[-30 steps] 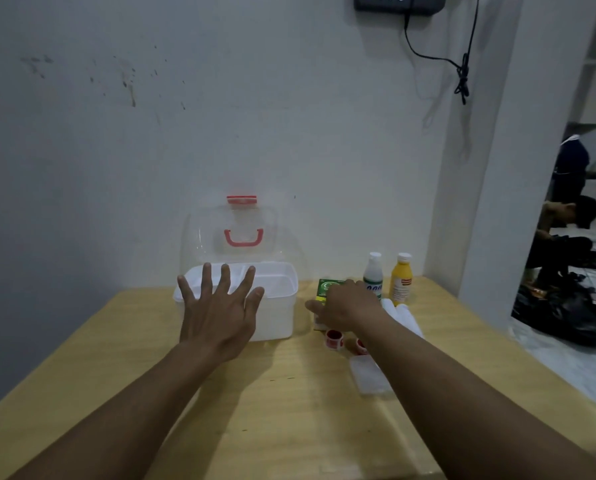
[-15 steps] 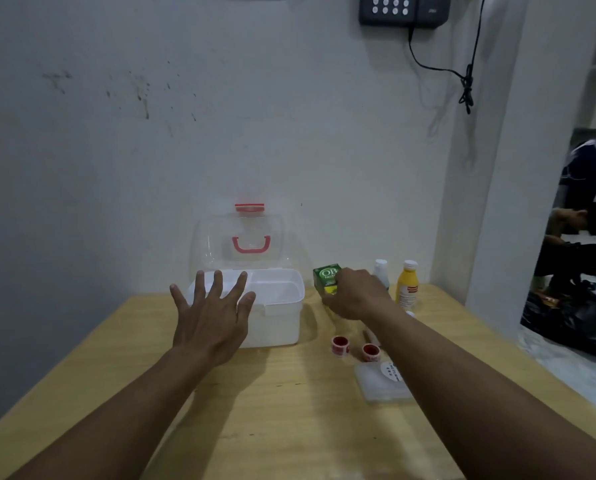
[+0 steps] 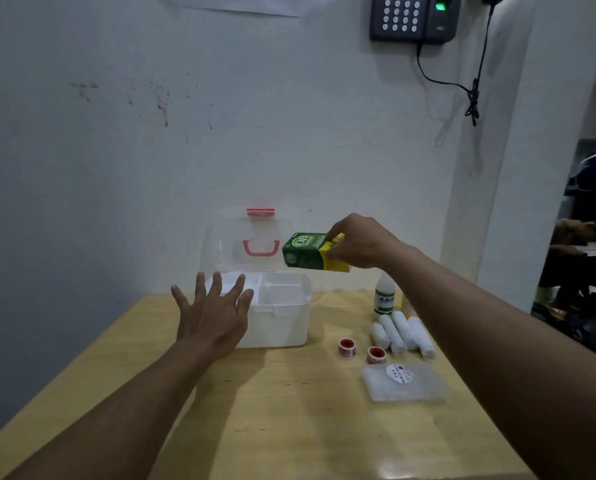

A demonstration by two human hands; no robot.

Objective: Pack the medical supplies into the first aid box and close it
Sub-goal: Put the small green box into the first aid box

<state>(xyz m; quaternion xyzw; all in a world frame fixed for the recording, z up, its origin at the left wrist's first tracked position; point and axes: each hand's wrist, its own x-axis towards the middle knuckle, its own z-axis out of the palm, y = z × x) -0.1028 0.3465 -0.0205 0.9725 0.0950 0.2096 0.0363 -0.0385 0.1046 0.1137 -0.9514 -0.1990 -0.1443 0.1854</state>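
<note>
Pinching the green box (image 3: 305, 251), right hand (image 3: 358, 242) partly hides its end.

The white box (image 3: 282, 327) is open, and its clear lid (image 3: 227, 244) with a red handle stands straight up. A green and yellow carton (image 3: 307, 252) lies sideways in the air above the box's 3 o'clock edge, held by the right hand (image 3: 358, 242). At 3 o'clock from the box stands a white bottle (image 3: 383, 299). At 4 o'clock lie white rolls (image 3: 402, 332), two red tape rolls (image 3: 346, 348) and a flat clear case (image 3: 405, 382).
</note>
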